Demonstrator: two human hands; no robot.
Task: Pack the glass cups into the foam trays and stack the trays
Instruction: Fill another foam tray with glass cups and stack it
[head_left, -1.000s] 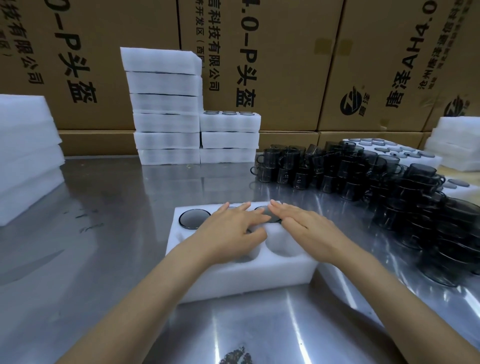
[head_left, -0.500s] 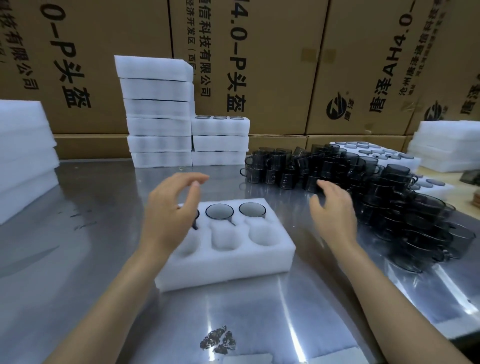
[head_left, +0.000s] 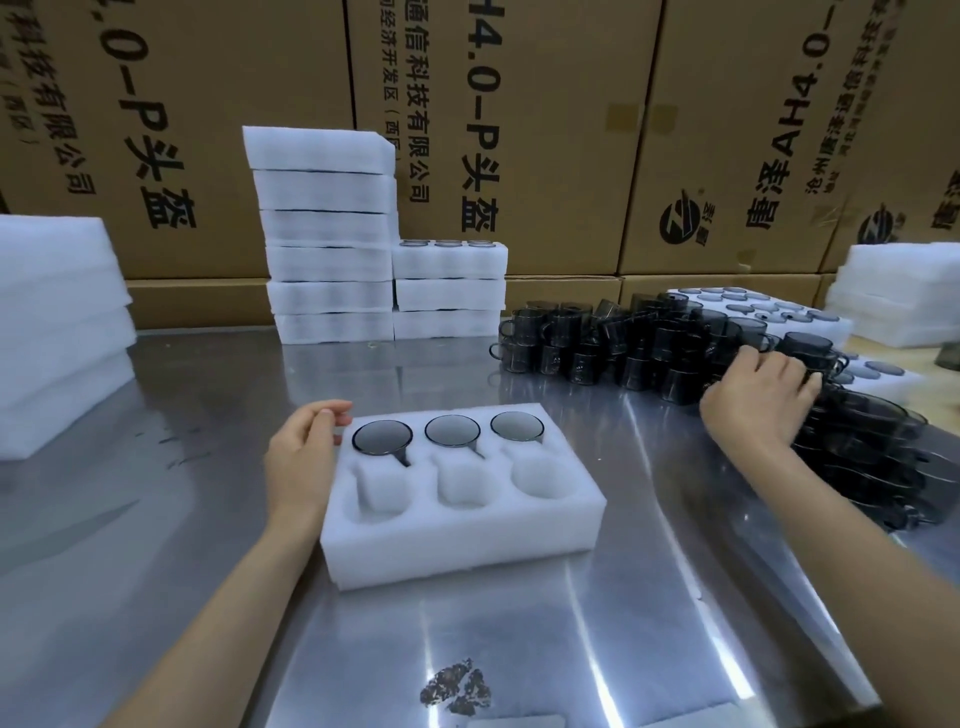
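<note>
White foam tray (head_left: 457, 540) half filled, both hands busy

Left hand (head_left: 301, 462) rests against the tray's left edge, fingers loosely curled, gripping nothing. Right hand (head_left: 761, 400) is off to the tray's right, fingers curled down into the pile of dark glass cups (head_left: 675, 348); can't tell if it's actually got one. Tray's far row holds three cups (head_left: 451, 431), near row's three pockets are bare.
</note>
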